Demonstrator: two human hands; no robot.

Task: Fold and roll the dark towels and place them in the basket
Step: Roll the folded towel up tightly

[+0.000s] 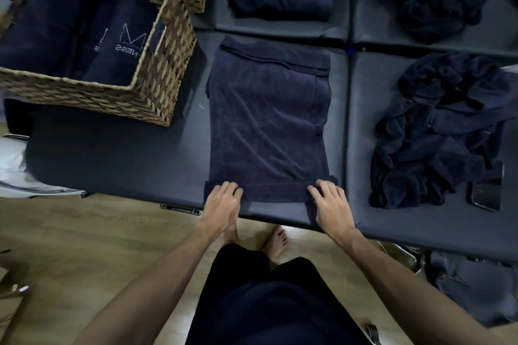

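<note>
Head cam: left hand (221, 200), right hand (328, 200) seem to grip navy towel (266, 126) at rolled 6 o'clock edge; wicker basket (165, 64) 10 o'clock.

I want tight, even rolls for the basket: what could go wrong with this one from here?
1. The folded towel is wrinkled and its right-side layers lie uneven, so the roll held by the left hand and right hand may come out skewed.
2. The roll starts near the front edge of the table; its right end could slip off.
3. The phone lies against the crumpled towel pile; pulling the next towel could drag it off.
</note>
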